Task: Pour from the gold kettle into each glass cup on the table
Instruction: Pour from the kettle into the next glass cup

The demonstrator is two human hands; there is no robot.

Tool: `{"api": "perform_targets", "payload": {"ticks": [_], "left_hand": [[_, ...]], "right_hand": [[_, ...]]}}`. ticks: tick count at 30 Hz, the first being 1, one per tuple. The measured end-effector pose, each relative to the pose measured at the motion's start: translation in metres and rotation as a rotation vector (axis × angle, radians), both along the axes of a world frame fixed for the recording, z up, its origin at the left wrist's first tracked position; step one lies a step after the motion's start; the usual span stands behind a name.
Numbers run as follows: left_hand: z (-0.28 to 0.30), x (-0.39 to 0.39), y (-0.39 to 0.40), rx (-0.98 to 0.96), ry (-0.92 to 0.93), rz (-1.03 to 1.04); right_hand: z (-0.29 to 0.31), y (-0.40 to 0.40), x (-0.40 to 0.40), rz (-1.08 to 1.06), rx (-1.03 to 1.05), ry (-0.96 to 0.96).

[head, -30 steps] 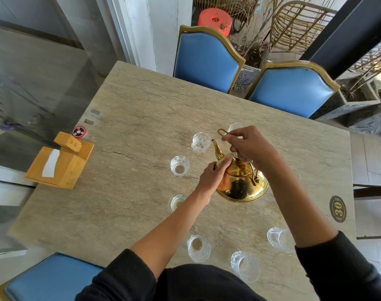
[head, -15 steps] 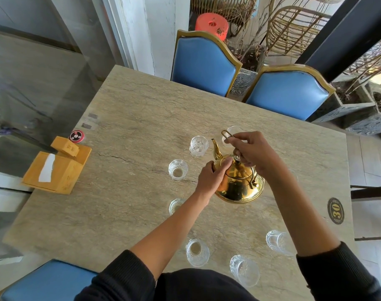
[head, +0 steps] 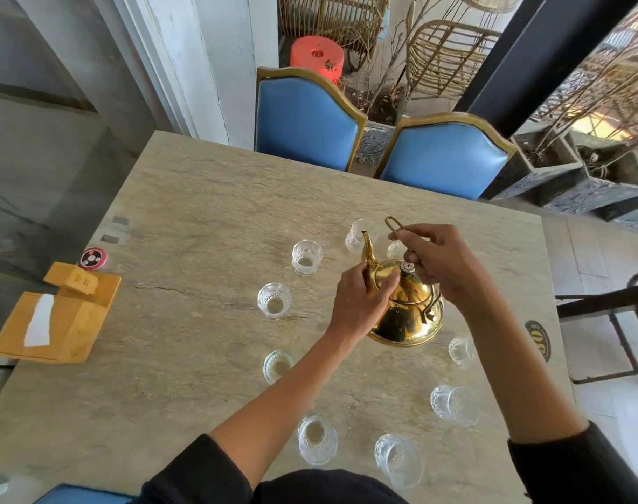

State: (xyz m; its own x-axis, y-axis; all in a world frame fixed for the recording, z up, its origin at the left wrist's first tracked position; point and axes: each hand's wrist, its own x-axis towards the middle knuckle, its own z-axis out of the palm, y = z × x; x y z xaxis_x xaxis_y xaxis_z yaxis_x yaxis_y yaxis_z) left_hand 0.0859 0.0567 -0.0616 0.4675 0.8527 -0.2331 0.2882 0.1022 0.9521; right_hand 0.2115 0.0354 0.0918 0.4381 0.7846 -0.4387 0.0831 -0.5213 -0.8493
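Gold kettle [head: 405, 314] held above the stone table [head: 201, 220], inside a ring of glass cups. Right hand [head: 445, 263] fingers curled round the thin wire handle [head: 394, 227], which sticks out past the knuckles toward the far side. Left hand [head: 361, 303] grips the base of the spout [head: 367, 249], thumb and fingers wrapped on it, palm against the kettle body. Spout tip points at the far glass cup [head: 354, 238], just beside its rim. Another cup [head: 306, 257] left of it, one more [head: 274, 300] nearer. Wooden tissue box [head: 55, 321] at the table's left edge.
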Motion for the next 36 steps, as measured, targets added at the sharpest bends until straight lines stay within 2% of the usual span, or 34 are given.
{"api": "perform_targets", "payload": {"ticks": [6, 16, 24, 36], "left_hand": [[-0.027, 0.022, -0.002, 0.092, 0.077, -0.072], [-0.037, 0.042, 0.012, 0.052, 0.108, -0.113], [-0.033, 0.054, 0.026, -0.052, 0.071, -0.143], [-0.04, 0.064, 0.028, -0.098, 0.085, -0.148]], "right_hand": [[-0.005, 0.005, 0.014, -0.009, -0.047, -0.051], [-0.017, 0.033, 0.033, -0.017, -0.123, -0.073], [-0.03, 0.055, 0.051, -0.01, -0.161, -0.084], [-0.04, 0.061, 0.062, 0.008, -0.208, -0.099]]}}
